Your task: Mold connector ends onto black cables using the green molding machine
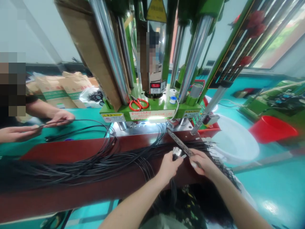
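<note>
My left hand point(168, 168) is closed around a bundle of black cables, whose silvery connector ends point(176, 152) stick up above the fingers. The cables hang down below that hand. In my right hand point(203, 163) I grip a long, narrow metal bar point(179, 142) with markings or slots along it. Its far tip reaches the lit steel plate point(135, 128) of a green press. Several black cables point(160, 135) run from that plate down towards the brown tabletop. Both hands are close together, over the front of the table.
A long heap of black cables point(95, 167) covers much of the brown table point(59, 197). Red-handled scissors point(138, 104) lie on the green press point(114, 109). At left, a co-worker's hands point(59, 117) hold a cable. A white basin point(238, 143) and red bucket point(271, 128) stand at right.
</note>
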A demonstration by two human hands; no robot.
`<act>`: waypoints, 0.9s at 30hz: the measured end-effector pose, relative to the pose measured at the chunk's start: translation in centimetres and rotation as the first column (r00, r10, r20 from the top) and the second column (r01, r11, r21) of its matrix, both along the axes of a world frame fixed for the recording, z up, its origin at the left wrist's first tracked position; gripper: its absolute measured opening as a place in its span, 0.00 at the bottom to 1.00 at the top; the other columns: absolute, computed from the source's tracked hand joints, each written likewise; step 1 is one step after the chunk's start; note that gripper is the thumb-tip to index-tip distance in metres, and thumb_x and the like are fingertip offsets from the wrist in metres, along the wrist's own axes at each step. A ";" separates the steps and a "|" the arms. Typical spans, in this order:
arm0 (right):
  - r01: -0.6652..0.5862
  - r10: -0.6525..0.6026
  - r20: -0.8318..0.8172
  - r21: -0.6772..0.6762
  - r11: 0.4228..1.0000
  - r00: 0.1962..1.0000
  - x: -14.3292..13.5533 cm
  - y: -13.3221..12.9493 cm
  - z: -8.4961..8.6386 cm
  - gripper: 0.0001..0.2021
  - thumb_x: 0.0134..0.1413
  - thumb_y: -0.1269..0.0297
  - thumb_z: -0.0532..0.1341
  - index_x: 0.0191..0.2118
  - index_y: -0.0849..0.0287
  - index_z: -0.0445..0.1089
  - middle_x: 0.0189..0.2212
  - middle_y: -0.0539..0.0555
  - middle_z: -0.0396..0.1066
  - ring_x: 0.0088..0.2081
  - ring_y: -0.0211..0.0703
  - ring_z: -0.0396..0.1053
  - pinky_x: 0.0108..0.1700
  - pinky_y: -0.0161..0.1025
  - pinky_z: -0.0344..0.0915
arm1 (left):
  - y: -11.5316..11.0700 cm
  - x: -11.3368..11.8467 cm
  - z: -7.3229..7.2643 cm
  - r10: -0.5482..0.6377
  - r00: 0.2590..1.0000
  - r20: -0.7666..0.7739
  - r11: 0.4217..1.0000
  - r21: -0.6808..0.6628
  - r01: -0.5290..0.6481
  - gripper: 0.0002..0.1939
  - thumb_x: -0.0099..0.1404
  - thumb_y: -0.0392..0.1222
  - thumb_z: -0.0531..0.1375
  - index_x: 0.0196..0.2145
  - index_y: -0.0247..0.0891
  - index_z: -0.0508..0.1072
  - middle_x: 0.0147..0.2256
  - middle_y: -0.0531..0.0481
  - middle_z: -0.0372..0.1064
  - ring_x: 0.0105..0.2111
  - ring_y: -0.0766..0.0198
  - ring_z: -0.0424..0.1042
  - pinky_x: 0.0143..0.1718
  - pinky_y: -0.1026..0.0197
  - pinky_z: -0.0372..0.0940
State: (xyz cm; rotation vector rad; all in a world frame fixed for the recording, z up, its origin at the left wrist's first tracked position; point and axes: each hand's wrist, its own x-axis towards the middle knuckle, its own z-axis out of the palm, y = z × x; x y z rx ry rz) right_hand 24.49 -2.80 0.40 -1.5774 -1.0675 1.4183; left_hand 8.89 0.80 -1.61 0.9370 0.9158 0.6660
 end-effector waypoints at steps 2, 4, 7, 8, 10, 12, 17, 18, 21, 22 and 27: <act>0.149 -0.143 -0.142 0.033 0.988 0.980 -0.7 -0.8 -0.4 0.17 0.51 0.58 0.53 0.45 0.61 0.62 0.13 0.41 0.55 0.09 0.26 0.43 0.10 0.27 0.36 | -0.2 0.8 0.0 -0.031 0.999 -0.030 0.999 0.024 0.032 0.15 0.46 0.47 0.64 0.27 0.35 0.65 0.13 0.62 0.50 0.11 0.78 0.47 0.11 0.71 0.40; 0.230 -0.214 -0.201 0.061 0.971 0.956 -1.2 -1.0 -0.6 0.20 0.52 0.52 0.53 0.46 0.61 0.62 0.12 0.42 0.55 0.09 0.26 0.43 0.10 0.27 0.37 | -0.3 1.4 0.1 -0.051 0.997 -0.050 0.998 0.040 0.053 0.15 0.46 0.46 0.64 0.27 0.34 0.67 0.13 0.61 0.52 0.12 0.77 0.49 0.12 0.71 0.41; 0.261 -0.232 -0.218 0.120 0.958 0.948 -1.4 -0.9 -0.8 0.21 0.54 0.51 0.52 0.47 0.61 0.63 0.11 0.42 0.55 0.09 0.27 0.44 0.10 0.27 0.38 | -0.4 1.9 0.0 -0.054 0.997 -0.063 0.997 0.053 0.057 0.15 0.46 0.47 0.63 0.27 0.34 0.68 0.14 0.60 0.53 0.12 0.76 0.49 0.12 0.71 0.42; 0.269 -0.239 -0.209 0.132 0.954 0.948 -1.4 -0.9 -0.9 0.21 0.54 0.51 0.51 0.47 0.61 0.63 0.12 0.42 0.56 0.09 0.27 0.45 0.10 0.27 0.39 | -0.4 2.0 0.0 -0.050 0.997 -0.065 0.997 0.055 0.054 0.15 0.46 0.48 0.63 0.27 0.34 0.67 0.14 0.60 0.53 0.13 0.76 0.49 0.12 0.71 0.42; 0.281 -0.254 -0.180 0.149 0.948 0.950 -1.3 -1.0 -1.3 0.22 0.54 0.51 0.52 0.48 0.60 0.63 0.12 0.43 0.57 0.09 0.27 0.46 0.10 0.27 0.40 | -0.4 2.0 -0.1 -0.044 0.996 -0.073 0.997 0.062 0.049 0.16 0.46 0.49 0.63 0.26 0.34 0.67 0.14 0.60 0.53 0.13 0.76 0.49 0.12 0.71 0.42; 0.285 -0.265 -0.132 0.165 0.944 0.955 -1.4 -1.1 -1.4 0.23 0.53 0.51 0.52 0.50 0.61 0.62 0.12 0.43 0.58 0.09 0.27 0.47 0.10 0.27 0.40 | -0.3 2.0 -0.3 -0.042 0.995 -0.091 0.995 0.090 0.050 0.15 0.47 0.49 0.63 0.25 0.35 0.66 0.14 0.60 0.54 0.13 0.76 0.49 0.12 0.71 0.42; 0.245 -0.246 -0.012 0.159 0.956 0.969 -2.0 -1.3 -1.0 0.28 0.50 0.49 0.53 0.53 0.64 0.60 0.14 0.45 0.59 0.10 0.28 0.50 0.11 0.28 0.45 | -0.4 2.0 -0.6 0.011 0.993 -0.119 0.948 0.316 0.027 0.11 0.50 0.44 0.60 0.21 0.35 0.63 0.17 0.57 0.57 0.17 0.74 0.53 0.17 0.70 0.49; 0.245 -0.245 -0.015 0.152 0.957 0.969 -2.0 -1.4 -1.0 0.29 0.50 0.49 0.54 0.52 0.64 0.60 0.14 0.45 0.59 0.10 0.28 0.50 0.11 0.28 0.45 | -0.4 2.0 -0.6 0.015 0.993 -0.116 0.941 0.337 0.025 0.11 0.51 0.44 0.60 0.21 0.35 0.62 0.18 0.57 0.58 0.17 0.74 0.54 0.17 0.70 0.50; 0.298 -0.287 -0.088 0.158 0.941 0.954 -1.9 -1.4 -1.2 0.27 0.50 0.50 0.55 0.52 0.63 0.61 0.13 0.44 0.58 0.10 0.28 0.49 0.10 0.28 0.44 | -0.1 1.8 -0.5 -0.002 0.996 -0.084 0.960 0.277 0.025 0.12 0.53 0.47 0.57 0.23 0.37 0.61 0.16 0.58 0.57 0.14 0.74 0.53 0.15 0.69 0.49; 0.327 -0.309 -0.127 0.162 0.931 0.943 -1.8 -1.4 -1.4 0.26 0.50 0.51 0.55 0.52 0.62 0.61 0.13 0.44 0.58 0.10 0.27 0.48 0.10 0.27 0.43 | 0.1 1.7 -0.4 0.015 0.998 -0.065 0.970 0.242 0.002 0.12 0.54 0.49 0.56 0.24 0.37 0.61 0.16 0.59 0.55 0.13 0.74 0.53 0.14 0.69 0.48; 0.427 -0.379 -0.279 0.136 0.894 0.882 -1.1 -1.4 -2.3 0.25 0.50 0.53 0.57 0.54 0.56 0.58 0.16 0.44 0.60 0.10 0.27 0.48 0.10 0.26 0.42 | 0.6 1.4 0.2 0.099 0.993 0.065 0.995 0.012 -0.100 0.17 0.55 0.56 0.54 0.28 0.39 0.59 0.15 0.63 0.46 0.12 0.76 0.45 0.12 0.72 0.42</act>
